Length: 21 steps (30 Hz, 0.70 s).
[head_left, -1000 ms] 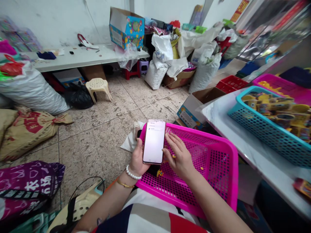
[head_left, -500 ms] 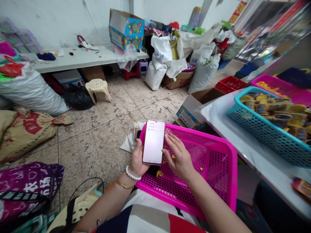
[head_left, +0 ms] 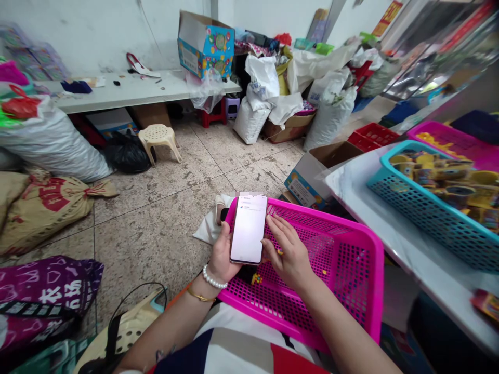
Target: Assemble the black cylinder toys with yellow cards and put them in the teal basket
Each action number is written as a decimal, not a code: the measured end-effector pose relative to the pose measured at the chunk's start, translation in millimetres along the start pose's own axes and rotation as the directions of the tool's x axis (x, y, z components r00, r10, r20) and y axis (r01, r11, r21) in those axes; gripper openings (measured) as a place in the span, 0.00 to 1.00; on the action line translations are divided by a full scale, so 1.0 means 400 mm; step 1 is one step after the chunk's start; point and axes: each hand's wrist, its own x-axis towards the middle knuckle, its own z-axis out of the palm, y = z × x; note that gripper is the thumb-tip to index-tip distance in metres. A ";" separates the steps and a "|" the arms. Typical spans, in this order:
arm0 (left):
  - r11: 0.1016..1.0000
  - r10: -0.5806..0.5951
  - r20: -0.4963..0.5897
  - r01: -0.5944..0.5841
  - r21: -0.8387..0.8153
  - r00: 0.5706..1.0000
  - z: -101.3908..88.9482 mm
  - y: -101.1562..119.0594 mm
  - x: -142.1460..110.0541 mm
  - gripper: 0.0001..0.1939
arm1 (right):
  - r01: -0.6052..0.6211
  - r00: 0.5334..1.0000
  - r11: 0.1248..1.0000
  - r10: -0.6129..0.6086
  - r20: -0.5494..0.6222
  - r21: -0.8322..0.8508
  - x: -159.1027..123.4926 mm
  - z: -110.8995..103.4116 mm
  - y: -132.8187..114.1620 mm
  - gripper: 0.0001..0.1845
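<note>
My left hand (head_left: 221, 254) grips a smartphone (head_left: 248, 228) with a lit, pale screen, held upright over the left end of a pink perforated basket (head_left: 346, 249) that rests on my lap. A pearl bracelet and a thin gold bangle sit on that wrist. My right hand (head_left: 286, 252) lies beside the phone's right edge, fingers stretched out, thumb at the screen's edge, holding nothing. A few small yellow bits lie on the basket's floor.
A white table (head_left: 393, 249) at the right bears a teal basket (head_left: 429, 213) of small toys and another pink basket (head_left: 456, 140). Sacks (head_left: 50, 145), a beige stool (head_left: 158, 137), cardboard boxes (head_left: 312, 166) and a long white bench (head_left: 128, 91) ring the tiled floor.
Both hands and the phone stay almost still over the pink basket; only the head view shifts slightly.
</note>
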 end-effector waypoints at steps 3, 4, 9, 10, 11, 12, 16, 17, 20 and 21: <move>1.000 -0.029 0.021 0.029 -0.011 0.999 -0.005 0.001 0.000 0.33 | 0.002 1.000 1.000 -0.002 -0.007 0.000 -0.003 0.005 0.004 0.32; 0.999 -0.041 0.032 0.042 -0.014 0.999 -0.009 0.001 0.001 0.32 | 0.002 1.000 1.000 -0.002 -0.011 -0.003 -0.005 0.007 0.006 0.31; 0.991 -0.131 0.066 0.133 -0.021 0.989 -0.026 -0.002 0.004 0.27 | 0.002 1.000 1.000 -0.002 0.004 -0.029 -0.003 -0.004 0.008 0.30; 0.988 -0.149 0.080 0.151 -0.020 0.986 -0.026 -0.001 0.004 0.27 | 0.008 1.000 0.999 -0.007 0.012 -0.044 0.003 -0.015 0.008 0.28; 0.985 -0.171 0.106 0.174 -0.017 0.979 -0.025 0.001 0.003 0.28 | 0.015 1.000 0.997 -0.015 0.008 -0.072 0.012 -0.029 0.009 0.27; 0.980 -0.195 0.143 0.199 -0.012 0.970 -0.023 0.003 0.002 0.30 | 0.018 1.000 0.992 -0.021 -0.016 -0.122 0.022 -0.046 0.012 0.25; 0.961 -0.268 0.304 0.278 0.012 0.914 -0.009 0.020 -0.006 0.36 | -0.092 0.981 0.880 -0.001 -0.196 -0.465 0.057 -0.119 0.054 0.21; 0.959 -0.273 0.326 0.284 0.015 0.905 -0.006 0.023 -0.009 0.36 | -0.126 0.977 0.832 0.010 -0.212 -0.540 0.058 -0.132 0.072 0.21; 0.955 -0.284 0.380 0.293 0.034 0.881 0.008 0.030 -0.012 0.38 | -0.121 0.989 0.765 0.040 -0.142 -0.633 0.041 -0.150 0.138 0.25; 0.955 -0.286 0.399 0.292 0.046 0.871 0.017 0.034 -0.008 0.38 | -0.091 0.994 0.785 0.039 -0.098 -0.613 0.034 -0.149 0.159 0.25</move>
